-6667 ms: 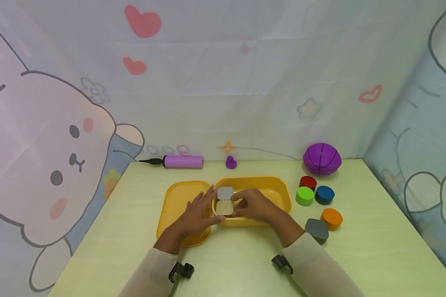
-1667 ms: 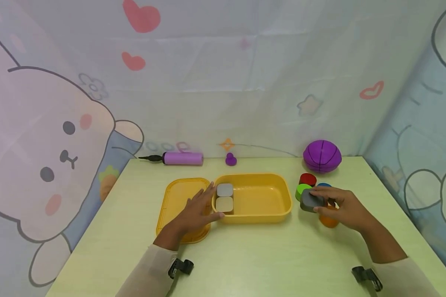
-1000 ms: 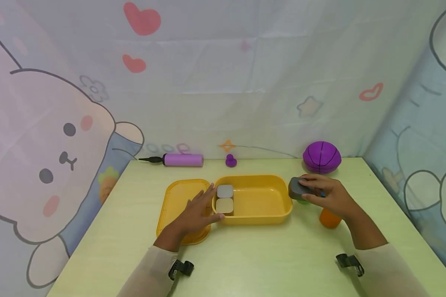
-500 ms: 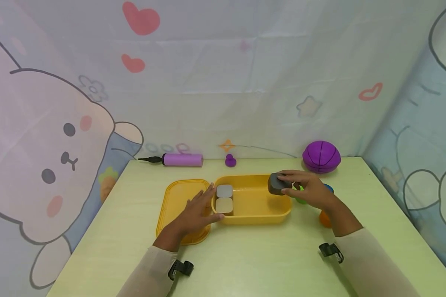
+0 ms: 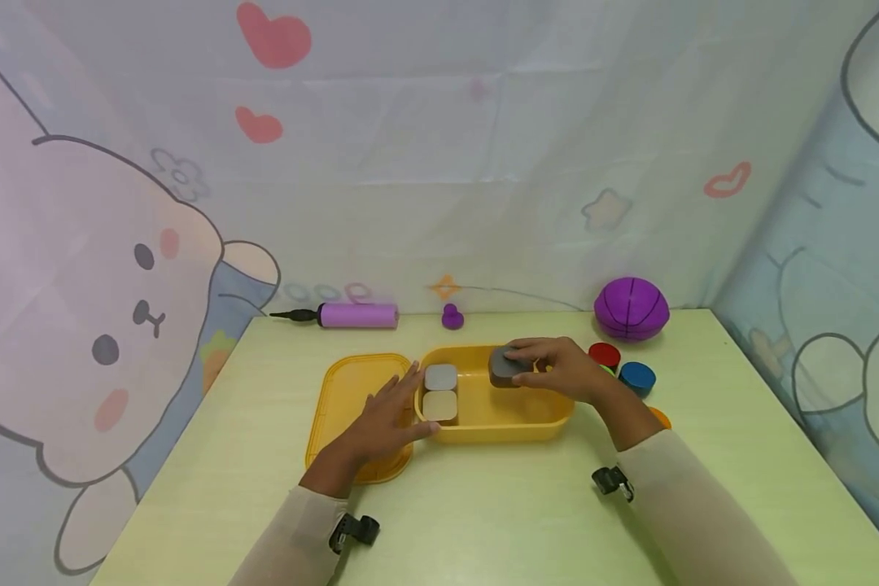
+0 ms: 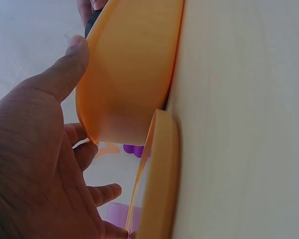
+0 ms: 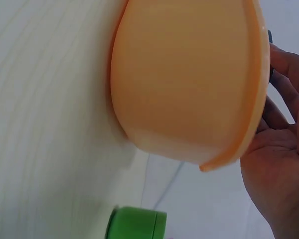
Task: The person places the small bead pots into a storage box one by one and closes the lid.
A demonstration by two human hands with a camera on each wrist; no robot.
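In the head view my right hand (image 5: 564, 370) pinches a dark grey rounded-square block (image 5: 504, 368) between thumb and fingers, above the middle of the yellow plastic box (image 5: 498, 435). A light grey block (image 5: 441, 376) and a beige block (image 5: 439, 405) sit side by side at the box's left end. My left hand (image 5: 377, 427), fingers spread, rests at the box's left edge, over the flat yellow lid (image 5: 340, 407). In the left wrist view the thumb and fingertips lie along the box rim (image 6: 80, 112). The box wall (image 7: 189, 84) hides most of the held block in the right wrist view.
Right of the box stand round pieces: red (image 5: 604, 356), blue (image 5: 637, 379), green (image 7: 134, 223) and orange (image 5: 661, 418), partly hidden by the right arm. Behind them is a purple ball (image 5: 631, 309). A purple pump (image 5: 359, 316) and a small purple knob-shaped piece (image 5: 452, 317) lie along the back edge.
My right hand left the blocks in the box, took the dark grey block from the table at the right and carried it left over the box. My left hand stays at the box's left edge.
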